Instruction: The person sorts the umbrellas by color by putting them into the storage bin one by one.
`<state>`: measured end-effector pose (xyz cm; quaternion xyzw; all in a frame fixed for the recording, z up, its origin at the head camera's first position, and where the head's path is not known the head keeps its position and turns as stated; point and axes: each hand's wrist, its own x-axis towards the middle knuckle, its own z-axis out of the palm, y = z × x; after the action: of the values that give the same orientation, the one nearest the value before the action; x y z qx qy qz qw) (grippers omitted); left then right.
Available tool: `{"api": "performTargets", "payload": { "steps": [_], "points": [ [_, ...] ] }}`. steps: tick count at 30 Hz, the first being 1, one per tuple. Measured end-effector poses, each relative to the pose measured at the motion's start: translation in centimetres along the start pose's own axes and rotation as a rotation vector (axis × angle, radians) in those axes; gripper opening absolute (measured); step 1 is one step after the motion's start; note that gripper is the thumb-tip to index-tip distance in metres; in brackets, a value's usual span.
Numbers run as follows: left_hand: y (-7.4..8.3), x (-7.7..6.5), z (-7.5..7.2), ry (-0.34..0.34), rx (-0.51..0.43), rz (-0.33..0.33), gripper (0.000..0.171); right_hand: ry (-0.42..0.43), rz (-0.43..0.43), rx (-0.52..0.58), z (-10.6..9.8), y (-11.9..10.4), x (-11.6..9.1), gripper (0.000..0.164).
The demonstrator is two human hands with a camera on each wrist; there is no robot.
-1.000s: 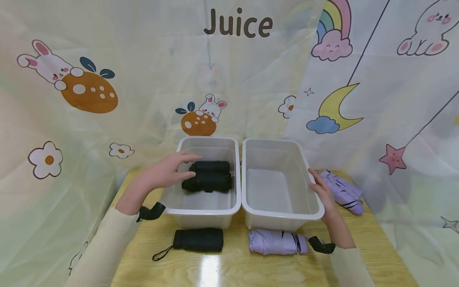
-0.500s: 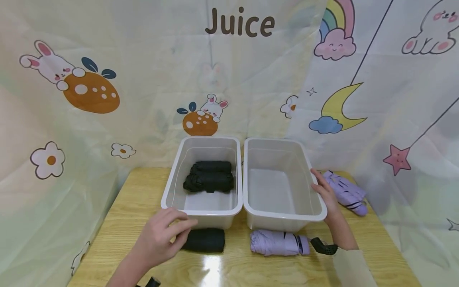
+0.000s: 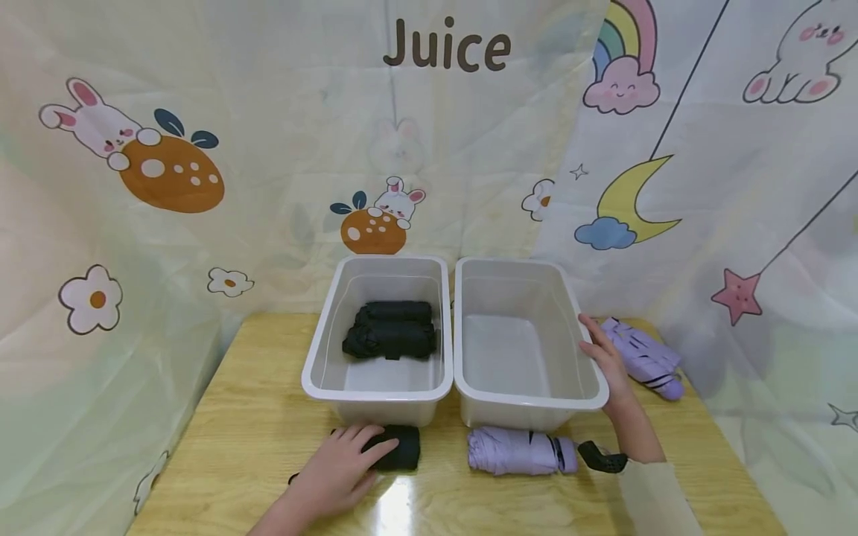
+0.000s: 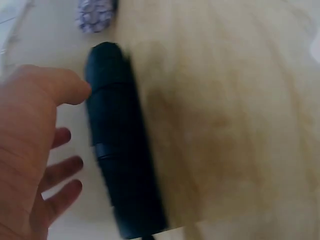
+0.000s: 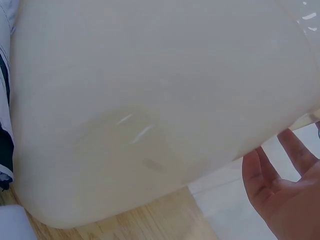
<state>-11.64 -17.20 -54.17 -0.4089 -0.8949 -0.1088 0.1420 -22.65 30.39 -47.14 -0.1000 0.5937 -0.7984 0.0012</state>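
1. Umbrella point(image 3: 407, 452), black and folded, lies on the wooden table point(image 3: 221, 447) at 6 o'clock of the left bin point(image 3: 378, 396), its long side along the bin's base.
2. The left hand point(image 3: 335, 476) covers the umbrella's 9 o'clock end; its thumb and the 3 fingers visible in the left wrist view are spread apart, the thumb tip at the umbrella's edge. Whether it presses on the cloth, I cannot tell.
3. The right hand point(image 3: 606, 365) rests at the 3 o'clock side of the right bin point(image 3: 529, 406), fingers parted, fingertips at the rim.
4. Inside the left bin, 2 black rolled umbrellas point(image 3: 395, 339) lie side by side, 1 at 12 o'clock of the other.
5. The 2 bins are pale and open-topped and stand just beside each other, the right bin at 3 o'clock of the left.
6. A lilac umbrella point(image 3: 512, 451) lies at 6 o'clock of the right bin; a second lilac umbrella point(image 3: 645, 361) lies at its 3 o'clock, past the right hand.
7. At 12 o'clock hangs a printed curtain point(image 3: 288, 149) with rabbits, flowers and the word "Juice".
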Motion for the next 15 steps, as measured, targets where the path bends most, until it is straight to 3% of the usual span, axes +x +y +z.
{"api": "performTargets", "payload": {
  "steps": [3, 7, 11, 15],
  "points": [
    [-0.2, -0.3, 1.1, -0.045, 0.034, -0.025, 0.066, 0.003, 0.014, -0.005, 0.1, 0.0, 0.0, 0.052],
    [-0.4, -0.5, 2.2, -0.057, 0.036, -0.068, 0.074, 0.018, 0.024, -0.016, 0.2, 0.0, 0.0, 0.053],
    [-0.5, -0.4, 2.6, -0.072, 0.009, -0.1, 0.077, 0.028, 0.03, -0.03, 0.2, 0.1, -0.1, 0.053],
    [-0.6, -0.1, 2.7, -0.129, -0.02, -0.129, 0.076, 0.033, 0.027, -0.036, 0.2, 0.0, -0.1, 0.053]
  ]
}}
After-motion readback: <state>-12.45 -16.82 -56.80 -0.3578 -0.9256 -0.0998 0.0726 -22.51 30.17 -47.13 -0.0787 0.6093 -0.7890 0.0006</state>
